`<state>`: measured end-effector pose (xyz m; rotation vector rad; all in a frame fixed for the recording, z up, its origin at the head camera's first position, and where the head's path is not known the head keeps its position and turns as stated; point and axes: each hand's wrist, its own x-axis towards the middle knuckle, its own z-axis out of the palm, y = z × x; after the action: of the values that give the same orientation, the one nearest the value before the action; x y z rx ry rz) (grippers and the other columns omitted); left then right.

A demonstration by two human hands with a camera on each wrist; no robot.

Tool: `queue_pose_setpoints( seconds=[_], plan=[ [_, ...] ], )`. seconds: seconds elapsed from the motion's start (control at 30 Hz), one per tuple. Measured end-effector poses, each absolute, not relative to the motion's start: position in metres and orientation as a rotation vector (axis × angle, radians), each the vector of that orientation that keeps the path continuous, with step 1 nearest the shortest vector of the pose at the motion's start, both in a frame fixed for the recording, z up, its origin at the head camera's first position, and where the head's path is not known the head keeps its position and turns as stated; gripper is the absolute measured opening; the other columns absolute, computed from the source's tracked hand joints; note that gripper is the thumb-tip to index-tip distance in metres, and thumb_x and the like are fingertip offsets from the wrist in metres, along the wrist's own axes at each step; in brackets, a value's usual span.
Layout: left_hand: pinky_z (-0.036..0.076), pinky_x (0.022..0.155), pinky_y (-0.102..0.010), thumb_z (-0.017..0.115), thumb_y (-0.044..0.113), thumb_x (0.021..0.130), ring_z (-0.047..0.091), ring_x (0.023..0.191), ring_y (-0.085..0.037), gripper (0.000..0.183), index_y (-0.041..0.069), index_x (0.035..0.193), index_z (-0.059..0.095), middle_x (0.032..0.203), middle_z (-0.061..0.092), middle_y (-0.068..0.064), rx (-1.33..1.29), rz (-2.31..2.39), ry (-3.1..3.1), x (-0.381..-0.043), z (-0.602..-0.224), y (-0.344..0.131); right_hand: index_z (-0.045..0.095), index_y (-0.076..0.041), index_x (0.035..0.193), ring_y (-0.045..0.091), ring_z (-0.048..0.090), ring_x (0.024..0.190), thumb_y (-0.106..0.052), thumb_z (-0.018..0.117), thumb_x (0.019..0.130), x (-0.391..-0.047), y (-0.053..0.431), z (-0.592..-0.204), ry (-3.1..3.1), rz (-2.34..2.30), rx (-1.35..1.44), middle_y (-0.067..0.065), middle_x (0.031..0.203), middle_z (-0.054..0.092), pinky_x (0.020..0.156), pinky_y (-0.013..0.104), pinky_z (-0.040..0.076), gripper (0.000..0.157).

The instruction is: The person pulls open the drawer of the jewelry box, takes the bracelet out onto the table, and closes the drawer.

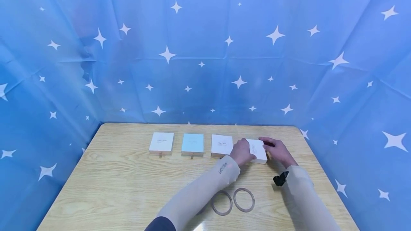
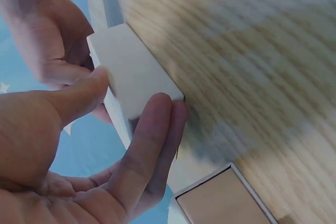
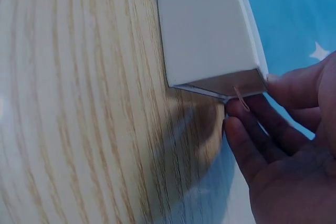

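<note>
At the right end of a row, a small white gift box (image 1: 258, 149) with fine lettering is turned so its drawer end faces right. My left hand (image 1: 242, 152) grips it, thumb (image 2: 84, 94) on one face and fingers on another. At the drawer end, my right hand (image 1: 278, 149) holds the box's edge; its thumb (image 3: 294, 85) touches the upper corner and its fingers lie below. A thin ribbon pull tab (image 3: 241, 99) sticks out between them. Two translucent greyish bangles (image 1: 244, 200) lie nearer on the wooden table (image 1: 128, 188), one partly behind my left forearm.
Left of the held box stand a white box (image 1: 222, 143), a light blue box (image 1: 192, 143) and another white box (image 1: 161, 142), their pull tabs toward me. A blue curtain (image 1: 205, 92) with white stars hangs behind the table. A black device (image 1: 280, 179) sits at my right wrist.
</note>
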<state>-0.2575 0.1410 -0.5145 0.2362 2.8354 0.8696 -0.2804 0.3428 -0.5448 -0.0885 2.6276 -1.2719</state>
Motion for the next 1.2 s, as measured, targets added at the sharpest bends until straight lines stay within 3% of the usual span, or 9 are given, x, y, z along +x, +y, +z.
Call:
queue_pose_setpoints(
  seconds=[0.2,0.4,0.5,0.8,0.9,1.0,1.1,1.2],
  plan=[
    [0.056,0.068,-0.028,0.089,0.038,0.078,0.067,0.079,-0.022,0.057,0.002,0.114,0.063,0.095,0.066,-0.008,0.233,0.897,2.838,-0.255,-0.517,0.137,0.050,-0.008,0.151,0.032,0.061,0.118,-0.019,0.051,0.107,-0.281,0.341,-0.544,2.639,-1.259,-0.115,0.025,0.145,0.056,0.086,0.032,0.050,0.045],
    [0.054,0.063,-0.026,0.084,0.043,0.082,0.063,0.070,-0.016,0.041,0.006,0.097,0.072,0.090,0.065,-0.003,0.331,0.783,2.916,-0.256,-0.519,0.138,0.051,-0.002,0.148,0.036,0.063,0.119,-0.023,0.054,0.107,-0.279,0.345,-0.543,2.707,-1.219,-0.119,0.026,0.139,0.059,0.087,0.033,0.056,0.046],
    [0.053,0.062,-0.026,0.082,0.046,0.083,0.062,0.070,-0.015,0.044,0.007,0.099,0.071,0.090,0.065,-0.003,0.348,0.712,2.961,-0.256,-0.516,0.138,0.053,0.001,0.145,0.037,0.065,0.116,-0.025,0.055,0.106,-0.278,0.346,-0.541,2.734,-1.206,-0.093,0.026,0.135,0.061,0.087,0.036,0.058,0.047],
    [0.054,0.067,-0.024,0.082,0.063,0.076,0.059,0.103,-0.018,0.070,0.013,0.120,0.063,0.115,0.060,-0.005,0.355,0.521,3.037,-0.259,-0.515,0.142,0.056,0.004,0.139,0.021,0.071,0.098,-0.030,0.055,0.106,-0.269,0.352,-0.537,2.570,-1.314,0.081,0.021,0.119,0.070,0.083,0.032,0.060,0.047],
    [0.056,0.073,-0.024,0.081,0.066,0.075,0.057,0.112,-0.017,0.074,0.015,0.125,0.061,0.123,0.059,-0.003,0.431,0.464,3.032,-0.262,-0.519,0.141,0.057,0.005,0.138,0.020,0.073,0.094,-0.031,0.057,0.105,-0.265,0.353,-0.538,2.514,-1.349,0.126,0.016,0.113,0.073,0.081,0.034,0.061,0.048],
    [0.056,0.090,-0.023,0.079,0.067,0.077,0.054,0.125,-0.016,0.078,0.016,0.133,0.058,0.133,0.057,-0.001,0.569,0.398,3.018,-0.266,-0.521,0.138,0.058,0.006,0.136,0.018,0.073,0.090,-0.031,0.060,0.104,-0.264,0.353,-0.541,2.487,-1.370,0.148,0.012,0.106,0.075,0.080,0.034,0.062,0.049],
    [0.047,0.109,-0.022,0.077,0.067,0.080,0.047,0.139,-0.016,0.083,0.015,0.142,0.054,0.143,0.053,-0.002,0.688,0.360,2.995,-0.268,-0.522,0.136,0.060,0.007,0.133,0.016,0.072,0.088,-0.030,0.062,0.103,-0.263,0.352,-0.545,2.486,-1.397,0.156,0.011,0.103,0.075,0.079,0.032,0.062,0.047],
    [0.040,0.117,-0.022,0.076,0.065,0.082,0.042,0.146,-0.016,0.087,0.015,0.148,0.050,0.150,0.051,-0.002,0.749,0.344,2.971,-0.270,-0.521,0.134,0.062,0.008,0.130,0.014,0.072,0.086,-0.027,0.061,0.103,-0.262,0.350,-0.548,2.512,-1.397,0.143,0.012,0.102,0.075,0.077,0.030,0.062,0.044]
  ],
)
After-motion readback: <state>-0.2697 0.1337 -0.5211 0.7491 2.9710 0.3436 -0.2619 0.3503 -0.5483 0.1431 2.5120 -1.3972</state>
